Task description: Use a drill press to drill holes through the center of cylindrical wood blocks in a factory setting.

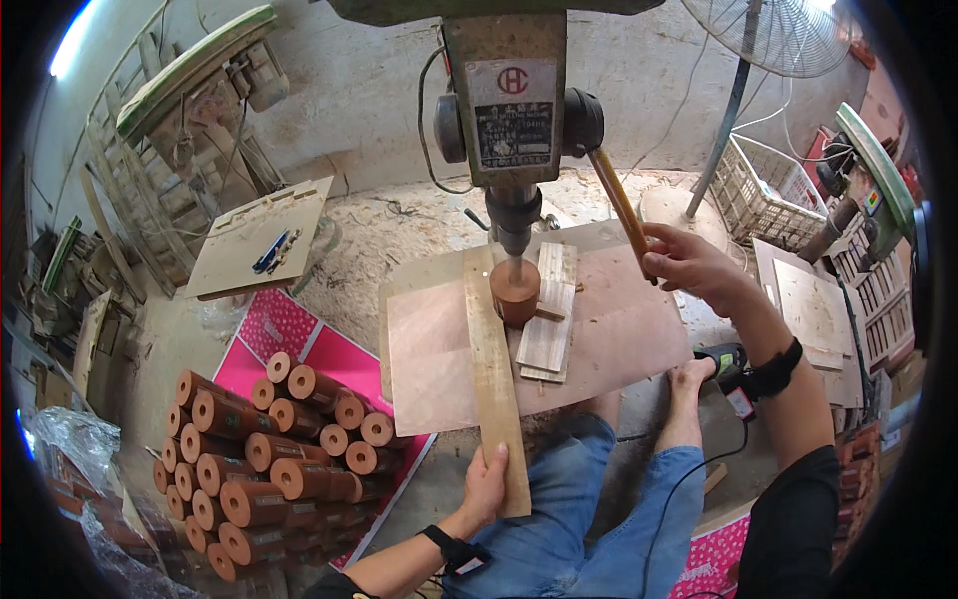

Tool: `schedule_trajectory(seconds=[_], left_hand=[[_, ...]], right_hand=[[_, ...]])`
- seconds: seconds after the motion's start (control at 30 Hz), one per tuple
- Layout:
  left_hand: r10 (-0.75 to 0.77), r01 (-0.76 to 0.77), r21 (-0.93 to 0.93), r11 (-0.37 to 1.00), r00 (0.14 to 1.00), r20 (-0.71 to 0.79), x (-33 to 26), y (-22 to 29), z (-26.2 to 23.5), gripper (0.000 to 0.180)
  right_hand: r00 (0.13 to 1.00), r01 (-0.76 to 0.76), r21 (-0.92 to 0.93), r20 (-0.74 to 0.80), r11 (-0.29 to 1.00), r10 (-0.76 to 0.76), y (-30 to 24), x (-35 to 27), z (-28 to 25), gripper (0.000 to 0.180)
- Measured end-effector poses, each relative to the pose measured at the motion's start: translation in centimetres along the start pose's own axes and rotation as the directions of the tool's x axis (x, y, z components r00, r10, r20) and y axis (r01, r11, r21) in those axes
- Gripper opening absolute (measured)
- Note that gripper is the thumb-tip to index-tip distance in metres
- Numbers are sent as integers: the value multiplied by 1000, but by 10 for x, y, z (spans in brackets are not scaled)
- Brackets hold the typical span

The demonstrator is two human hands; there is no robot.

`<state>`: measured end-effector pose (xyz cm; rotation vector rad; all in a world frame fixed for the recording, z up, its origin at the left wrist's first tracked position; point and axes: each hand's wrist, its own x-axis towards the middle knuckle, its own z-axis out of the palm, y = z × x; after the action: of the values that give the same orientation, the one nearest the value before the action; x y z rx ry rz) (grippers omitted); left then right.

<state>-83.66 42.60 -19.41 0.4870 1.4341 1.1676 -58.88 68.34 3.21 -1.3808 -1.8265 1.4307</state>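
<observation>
While R hand [699, 266] is out fwd, fingers curled on lever [619, 205], L hand [486, 485] low, fingers gripping plank [491, 364]

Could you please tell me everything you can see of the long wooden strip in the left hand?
The long wooden strip is flat, straight and pale yellowish-brown, apparently plain wood with darker marks. It lies lengthwise over the pinkish-brown sheet, its near end jutting past the front edge toward the lap. The left hand grips that end from the left, thumb on top. Farther up, it runs just left of the brown cylinder; whether they touch is unclear.
</observation>
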Motion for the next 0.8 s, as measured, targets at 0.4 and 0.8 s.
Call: schedule_trajectory(seconds=[0.4, 0.8], left_hand=[[46, -42, 81, 996, 998, -45, 0, -2, 1, 41], [64, -55, 121, 991, 995, -74, 2, -17, -1, 41]], right_hand=[[990, 35, 66, -138, 997, -25, -2, 145, -15, 53], [896, 445, 669, -326, 595, -303, -131, 177, -70, 56]])
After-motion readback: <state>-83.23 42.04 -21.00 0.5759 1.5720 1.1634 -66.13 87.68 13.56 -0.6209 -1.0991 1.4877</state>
